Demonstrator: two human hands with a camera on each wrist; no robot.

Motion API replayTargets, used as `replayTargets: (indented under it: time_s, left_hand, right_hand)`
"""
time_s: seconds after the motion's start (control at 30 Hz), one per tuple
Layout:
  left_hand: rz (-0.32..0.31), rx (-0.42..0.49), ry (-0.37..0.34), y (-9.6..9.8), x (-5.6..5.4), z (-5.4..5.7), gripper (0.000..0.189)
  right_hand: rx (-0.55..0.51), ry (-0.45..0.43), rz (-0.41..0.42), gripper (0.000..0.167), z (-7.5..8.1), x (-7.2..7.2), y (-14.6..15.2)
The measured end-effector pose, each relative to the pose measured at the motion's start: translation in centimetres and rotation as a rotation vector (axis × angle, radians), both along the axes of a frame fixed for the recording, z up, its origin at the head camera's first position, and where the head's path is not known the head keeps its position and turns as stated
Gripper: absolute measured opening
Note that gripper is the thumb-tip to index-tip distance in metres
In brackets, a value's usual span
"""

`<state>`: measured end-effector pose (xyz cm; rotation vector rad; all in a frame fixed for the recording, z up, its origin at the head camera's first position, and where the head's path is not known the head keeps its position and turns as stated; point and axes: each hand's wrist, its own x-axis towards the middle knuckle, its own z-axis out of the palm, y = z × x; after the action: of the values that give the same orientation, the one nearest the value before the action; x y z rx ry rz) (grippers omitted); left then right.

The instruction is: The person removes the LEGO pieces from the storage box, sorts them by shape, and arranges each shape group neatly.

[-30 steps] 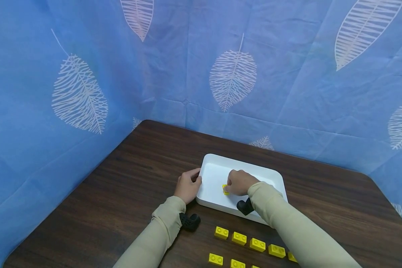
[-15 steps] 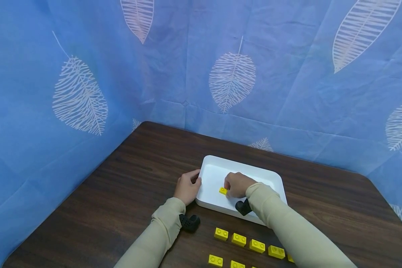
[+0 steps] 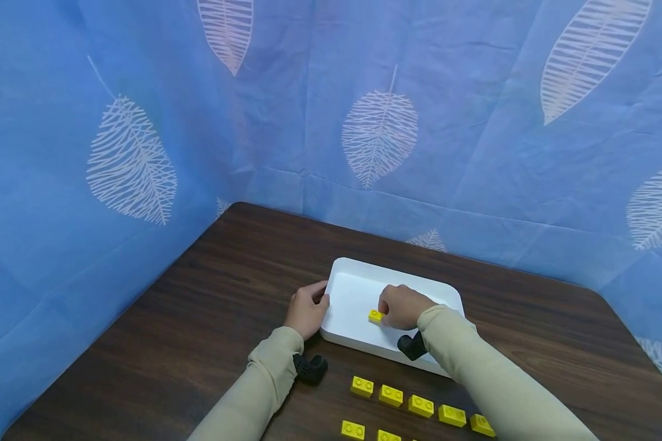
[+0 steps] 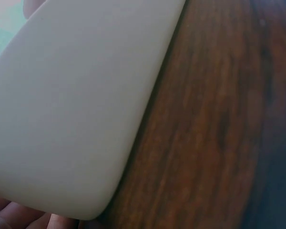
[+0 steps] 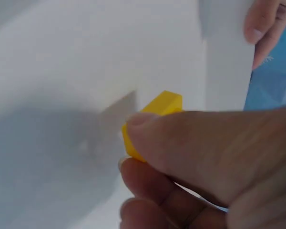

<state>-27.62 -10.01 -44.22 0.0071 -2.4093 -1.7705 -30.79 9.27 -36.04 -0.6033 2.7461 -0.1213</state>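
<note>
A small yellow toy brick (image 3: 375,316) is pinched between the thumb and fingers of my right hand (image 3: 404,307), inside the shallow white tray (image 3: 346,300). The right wrist view shows this brick (image 5: 163,101) tilted over the tray's white floor, its far end covered by the thumb. My left hand (image 3: 304,311) holds the tray's left end. In the left wrist view the tray's outer wall (image 4: 81,95) fills much of the picture, with fingertips (image 4: 19,214) at its corner.
On the dark wood table (image 3: 215,306), a row of yellow two-stud bricks (image 3: 390,395) lies in front of the tray. Part of a second row (image 3: 353,430) shows nearer, cut off by the frame. A blue leaf-patterned cloth (image 3: 287,122) hangs behind and to the left.
My right hand, still pinching the brick, shifts slightly left and then back right within the tray, and the brick turns. The left hand stays at the tray's end.
</note>
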Motion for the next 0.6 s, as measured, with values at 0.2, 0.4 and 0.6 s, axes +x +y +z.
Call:
replayTargets:
  time_s: [0.2,0.4,0.6]
  left_hand:
    - [0.001,-0.001,-0.011,0.0,-0.1,-0.4,0.038]
    - [0.001,0.008,-0.013,0.1,0.0,-0.3,0.038]
    - [0.01,0.014,-0.01,0.1,0.0,-0.1,0.037]
  right_hand:
    - [-0.028,0.031,0.017,0.009,1.1,1.1,1.4]
    - [-0.066,0.098,0.053,0.008,2.4,2.9,3.4]
    - [-0.096,0.186,0.095,0.009,3.5,5.6,5.9]
